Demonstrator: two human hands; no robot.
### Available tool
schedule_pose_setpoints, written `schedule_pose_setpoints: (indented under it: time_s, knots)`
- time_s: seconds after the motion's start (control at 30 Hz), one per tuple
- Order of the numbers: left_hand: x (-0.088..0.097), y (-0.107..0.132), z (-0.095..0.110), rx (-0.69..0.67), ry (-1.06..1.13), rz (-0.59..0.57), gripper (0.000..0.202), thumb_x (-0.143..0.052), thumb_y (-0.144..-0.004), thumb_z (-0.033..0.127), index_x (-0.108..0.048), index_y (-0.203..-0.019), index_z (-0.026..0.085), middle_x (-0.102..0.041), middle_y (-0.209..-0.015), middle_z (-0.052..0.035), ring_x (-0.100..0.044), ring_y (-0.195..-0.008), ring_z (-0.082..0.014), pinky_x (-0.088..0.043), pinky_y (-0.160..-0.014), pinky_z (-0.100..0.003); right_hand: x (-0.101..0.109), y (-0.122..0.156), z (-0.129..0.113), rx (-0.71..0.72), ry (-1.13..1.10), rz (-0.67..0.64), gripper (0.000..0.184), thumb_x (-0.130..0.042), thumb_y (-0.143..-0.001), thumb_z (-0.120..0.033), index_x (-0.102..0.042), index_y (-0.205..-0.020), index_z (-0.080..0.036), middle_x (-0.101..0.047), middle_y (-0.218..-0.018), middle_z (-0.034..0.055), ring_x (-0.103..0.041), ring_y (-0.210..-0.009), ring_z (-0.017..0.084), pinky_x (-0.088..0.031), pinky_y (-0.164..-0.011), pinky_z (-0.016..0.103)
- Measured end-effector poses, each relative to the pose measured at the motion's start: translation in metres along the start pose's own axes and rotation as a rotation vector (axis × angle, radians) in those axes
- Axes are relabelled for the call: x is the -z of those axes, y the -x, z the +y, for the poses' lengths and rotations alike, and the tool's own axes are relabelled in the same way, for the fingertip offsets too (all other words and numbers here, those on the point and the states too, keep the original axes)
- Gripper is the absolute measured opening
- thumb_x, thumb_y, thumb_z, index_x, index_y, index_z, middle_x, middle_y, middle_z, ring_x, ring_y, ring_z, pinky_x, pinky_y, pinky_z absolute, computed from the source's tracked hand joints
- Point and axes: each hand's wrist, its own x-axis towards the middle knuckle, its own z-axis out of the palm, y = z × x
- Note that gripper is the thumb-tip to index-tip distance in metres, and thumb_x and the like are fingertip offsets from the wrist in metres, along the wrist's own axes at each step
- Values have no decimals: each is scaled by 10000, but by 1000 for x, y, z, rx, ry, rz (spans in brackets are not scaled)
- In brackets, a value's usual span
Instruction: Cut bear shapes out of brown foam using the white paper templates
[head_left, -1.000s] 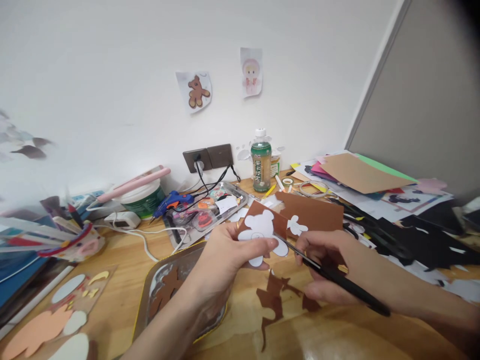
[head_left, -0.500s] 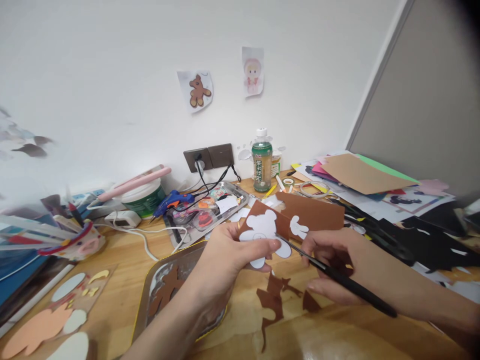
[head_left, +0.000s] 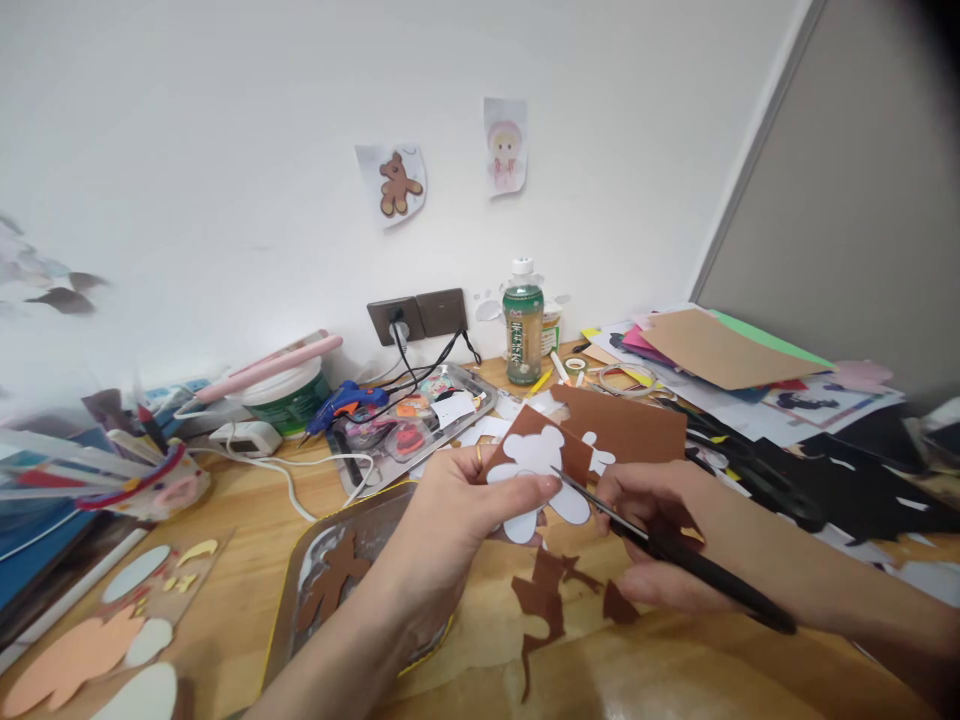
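Head view, where it is: we see the white bear shape [head_left: 534, 452] lying against a brown sheet [head_left: 574, 458], both held up in the air over the table [head_left: 450, 690], between our two hands.
Weight: we judge both layers very light, so our fingers carry almost nothing.
Stiffness: the brown sheet looks like thin felt or foam, soft and bendable; the white shape reads as paper, a little crisper but easy to crease.
Slip: we expect the smooth paper to slide on the brown backing if pressure eases; whether anything sticks them together, we cannot tell.
Fragile parts: the rounded ears and legs look likeliest to bend or get nicked.
Where to hold: we think a flat pinch across the body, thumb on the paper and fingers behind, keeps the layers matched and the outline free.
Left hand [head_left: 466, 512]: nearly closed in a pinch, our thumb lying over the bear's middle with its tip near the blades; the other fingers go behind the layers and are mostly hidden.
Right hand [head_left: 679, 500]: curled around the black-handled scissors [head_left: 701, 570], grasping them; how the fingers sit in the loops, we cannot see.
Blades: they point up and leftward, tips at the bear's side just beside our left thumb; they look close together, though their exact gap is unclear.
Below: brown scraps [head_left: 550, 592] lie on the table.
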Motion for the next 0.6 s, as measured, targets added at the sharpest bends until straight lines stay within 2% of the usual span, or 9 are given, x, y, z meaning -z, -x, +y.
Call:
schedule_pose_setpoints:
  time_s: [0.17,0.37,0.6]
  knots:
    - [0,-1,-2,-19,3,18,84,-746,-635,159,-700,-570,135,-648,-511,23,-473,-426,-13,-342,-431,-104,-2,-1,11,6,-4,23,232,-629,-735,-355,-456,-735,-200,-447,-551,-74,-397,-495,87,-253,-450,212]
    - [-1,-2,-2,-6,53,29,36,-760,-607,144,-729,-625,150,-651,-507,30,-482,-434,-17,-342,-437,-103,-3,-2,26,10,50,90,285,-651,-722,-428,-469,-747,-210,-466,-535,-82,-375,-469,75,-234,-424,197]
    - [1,-2,-1,4,19,31,52,-758,-606,159,-723,-638,138,-683,-572,5,-510,-466,-30,-350,-452,-113,-2,-2,19,-7,-19,51,268,-641,-730,-414,-477,-735,-202,-452,-521,-78,-386,-466,81,-235,-431,202]
